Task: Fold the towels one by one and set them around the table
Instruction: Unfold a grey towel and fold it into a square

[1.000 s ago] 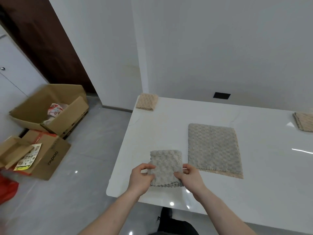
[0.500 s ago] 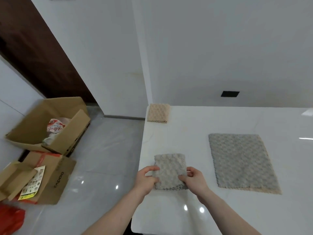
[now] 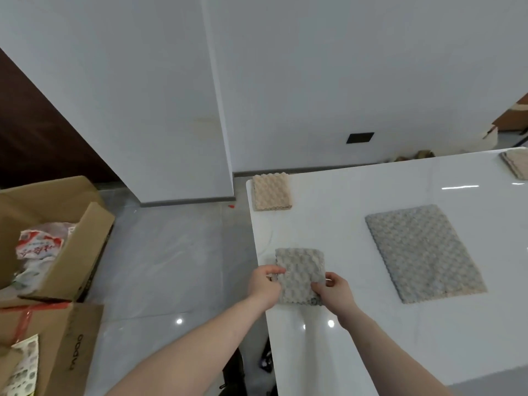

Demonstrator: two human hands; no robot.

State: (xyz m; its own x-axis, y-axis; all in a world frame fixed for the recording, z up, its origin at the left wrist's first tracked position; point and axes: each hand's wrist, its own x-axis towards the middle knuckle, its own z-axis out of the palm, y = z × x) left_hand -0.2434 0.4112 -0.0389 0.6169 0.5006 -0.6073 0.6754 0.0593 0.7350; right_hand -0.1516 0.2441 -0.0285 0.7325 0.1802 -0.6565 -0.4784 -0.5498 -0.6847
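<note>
A small folded grey towel lies near the left edge of the white table. My left hand pinches its left side and my right hand pinches its lower right corner. A larger grey towel lies spread flat to the right. A folded beige towel sits at the table's far left corner. Another folded beige towel lies at the far right edge of the view.
Open cardboard boxes with packaging stand on the grey floor to the left. A white wall pillar rises behind the table's far left corner. A dark shape lies on the floor under the table's near edge.
The view has swung left and down, so the table shifted right in view. Both hands keep their hold on the small grey towel, which stays near the table's left edge.
</note>
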